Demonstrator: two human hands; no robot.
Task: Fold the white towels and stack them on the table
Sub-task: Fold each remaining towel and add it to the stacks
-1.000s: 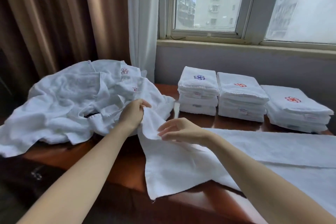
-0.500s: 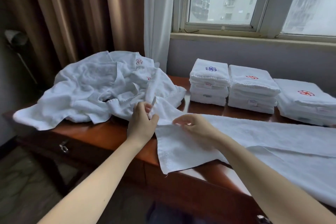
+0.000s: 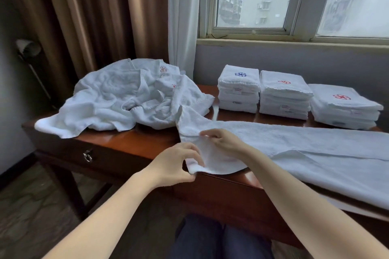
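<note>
A long white towel (image 3: 294,143) lies stretched across the wooden table (image 3: 130,143), running off to the right. My left hand (image 3: 174,166) pinches its near left corner at the table's front edge. My right hand (image 3: 223,142) grips the towel's left edge a little farther back, fingers curled on the cloth. A heap of unfolded white towels (image 3: 117,96) lies on the table's left end. Three stacks of folded white towels stand at the back: one with a blue logo (image 3: 239,88), two with red logos (image 3: 284,94) (image 3: 343,107).
Brown curtains (image 3: 84,17) and a white sheer curtain hang behind the heap. A window sill (image 3: 294,42) runs above the stacks. The table has a drawer with a metal pull (image 3: 87,156). My knees show below the table's front edge.
Both hands have drawn the towel's left end out of the heap and toward me. My left hand went from the heap's edge down to the near corner. The view pulled back.
</note>
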